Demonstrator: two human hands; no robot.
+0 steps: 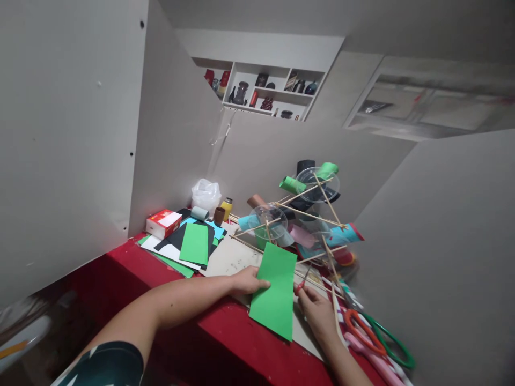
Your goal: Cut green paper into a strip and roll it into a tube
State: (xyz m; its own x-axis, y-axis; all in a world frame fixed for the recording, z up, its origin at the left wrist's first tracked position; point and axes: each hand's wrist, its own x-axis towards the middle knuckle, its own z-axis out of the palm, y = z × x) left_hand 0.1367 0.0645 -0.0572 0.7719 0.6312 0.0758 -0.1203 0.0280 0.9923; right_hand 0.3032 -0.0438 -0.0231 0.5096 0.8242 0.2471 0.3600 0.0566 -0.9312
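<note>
Basically pinching the green sheet [277, 292] long-ways outward over the bench [147, 271] with left hand [247, 281] fingers, plus a red-handled tool [300, 287] in right hand [314, 304] fingers just beside the sheet's right edge.

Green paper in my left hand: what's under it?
Past the edges of the green paper, a pale board and red table show below; whatever lies directly under it is covered.

A red surface [219, 320] carries a red-and-white box [163, 223] near its left edge, layered paper sheets [193, 244] near that, and a pale board [229, 261] towards the front edge.
</note>
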